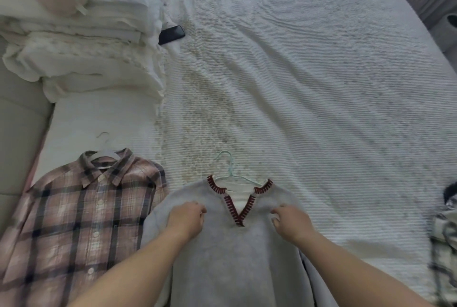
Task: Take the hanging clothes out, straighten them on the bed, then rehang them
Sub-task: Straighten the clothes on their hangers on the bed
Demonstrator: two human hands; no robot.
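A grey V-neck sweater (230,252) with dark red collar trim lies flat on the white bed (309,79), on a pale mint hanger (228,170). My left hand (186,219) pinches the sweater's fabric left of the collar, fingers curled. Right of the collar, my right hand (289,220) pinches the fabric in the same way. A pink and navy plaid shirt (81,220) lies to the left on a white hanger (105,150).
Folded white bedding and pillows (86,42) are piled at the bed's upper left, with a black phone (171,34) beside them. Another patterned garment (445,232) shows at the right edge. A light upholstered surface (17,121) runs along the left.
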